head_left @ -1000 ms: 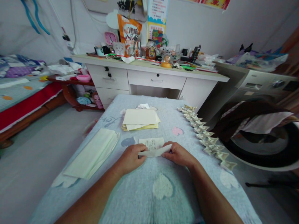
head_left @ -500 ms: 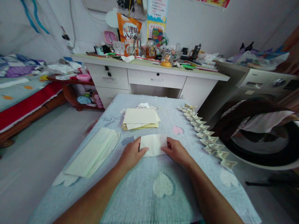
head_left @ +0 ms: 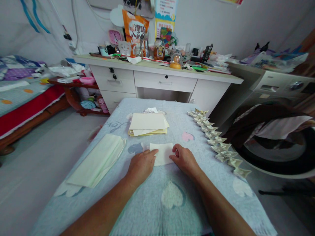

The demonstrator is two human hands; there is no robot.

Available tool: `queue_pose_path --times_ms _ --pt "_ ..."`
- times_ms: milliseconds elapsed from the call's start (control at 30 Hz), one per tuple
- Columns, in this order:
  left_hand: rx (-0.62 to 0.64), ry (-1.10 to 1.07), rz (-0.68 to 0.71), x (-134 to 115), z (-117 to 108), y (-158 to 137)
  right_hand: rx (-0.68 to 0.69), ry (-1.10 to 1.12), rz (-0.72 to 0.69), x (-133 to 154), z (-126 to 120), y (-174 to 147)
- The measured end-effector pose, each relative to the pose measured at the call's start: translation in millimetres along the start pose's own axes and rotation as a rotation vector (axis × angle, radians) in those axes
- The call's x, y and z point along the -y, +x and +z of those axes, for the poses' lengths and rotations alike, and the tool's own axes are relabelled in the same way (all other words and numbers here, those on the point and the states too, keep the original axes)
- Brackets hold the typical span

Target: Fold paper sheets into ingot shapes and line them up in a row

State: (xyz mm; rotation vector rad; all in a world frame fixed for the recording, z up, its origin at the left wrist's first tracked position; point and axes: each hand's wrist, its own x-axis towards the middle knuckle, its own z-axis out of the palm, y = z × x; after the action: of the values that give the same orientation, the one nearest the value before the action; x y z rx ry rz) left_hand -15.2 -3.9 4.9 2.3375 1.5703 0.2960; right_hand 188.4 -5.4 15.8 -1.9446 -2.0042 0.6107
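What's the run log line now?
left hand: on paper sheet; right hand: at sheet's right edge; paper stack: beyond sheet; folded paper boats: right

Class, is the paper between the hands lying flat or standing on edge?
Flat: the paper shows its broad face upward on the cloth, the left hand over its left edge.

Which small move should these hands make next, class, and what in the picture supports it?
Perhaps press the small paper flat along its right side with the right hand: the left hand lies over its left side, seemingly steadying it, while the right hand is at its right edge.
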Motion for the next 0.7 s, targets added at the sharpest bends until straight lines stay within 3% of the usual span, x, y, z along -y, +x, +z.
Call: queue_pose_path --times_ms 300,700 --pt "0.02 0.084 0.017 0.5 0.2 0.9 0.085 -0.029 -0.074 -0.8 -6.5 -3.1" --pt "0.025 0.121 0.011 -0.4 2.0 1.4 0.076 -0.057 -0.062 2.4 -9.4 -4.7"
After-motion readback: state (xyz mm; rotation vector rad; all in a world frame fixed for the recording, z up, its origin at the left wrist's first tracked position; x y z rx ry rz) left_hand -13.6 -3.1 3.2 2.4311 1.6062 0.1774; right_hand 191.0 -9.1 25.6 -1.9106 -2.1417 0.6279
